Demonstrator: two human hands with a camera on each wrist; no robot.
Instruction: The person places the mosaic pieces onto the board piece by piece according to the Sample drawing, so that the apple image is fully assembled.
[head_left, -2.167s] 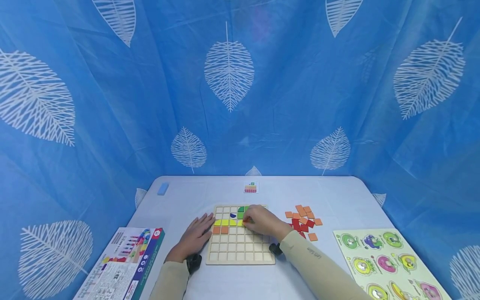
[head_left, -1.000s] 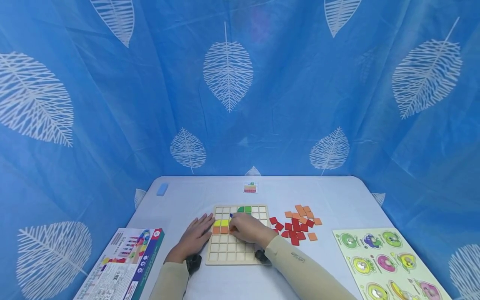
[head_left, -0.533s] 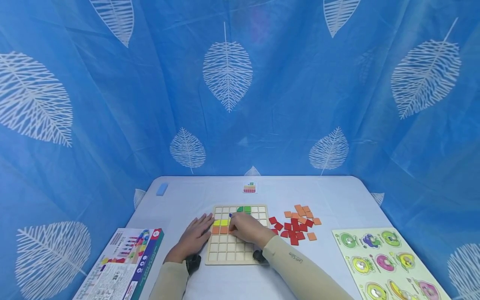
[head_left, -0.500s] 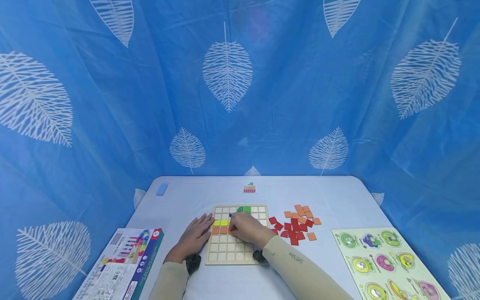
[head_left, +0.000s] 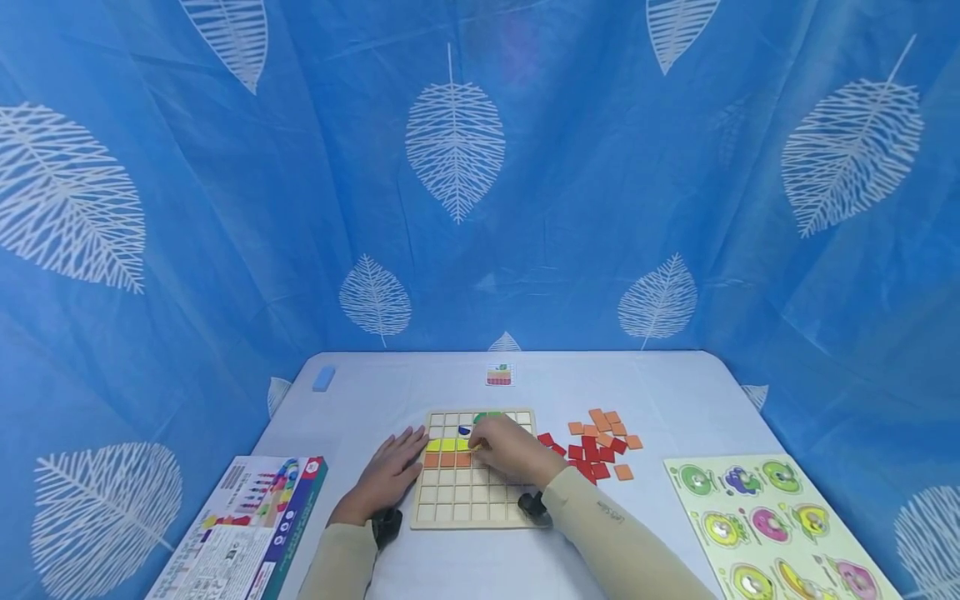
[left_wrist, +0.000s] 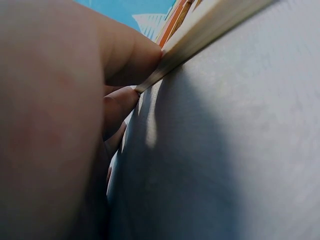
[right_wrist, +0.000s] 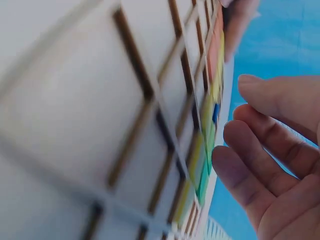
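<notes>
A pale wooden grid board (head_left: 450,523) lies at the middle of the table. In its squares sit a yellow row (head_left: 450,445), three visible orange tiles (head_left: 447,460) below it, a dark blue piece (head_left: 464,430) and green pieces (head_left: 481,417), partly covered by my right hand. My left hand (head_left: 392,468) lies flat at the board's left side; its fingers (left_wrist: 132,55) touch the board's edge in the left wrist view. My right hand (head_left: 513,448) hovers over the yellow row's right part. In the right wrist view its loosely bent fingers (right_wrist: 245,175) hold nothing.
Loose red tiles (head_left: 590,450) and orange tiles (head_left: 600,420) lie right of the board. Behind it are a small picture card (head_left: 500,375) and, far left, a blue block (head_left: 324,378). A printed box (head_left: 240,525) stands left, a fruit puzzle board (head_left: 772,525) right.
My right hand places a third orange tile beside the first two, then lifts off and shifts slightly right, uncovering it and the blue piece. The left hand stays put.
</notes>
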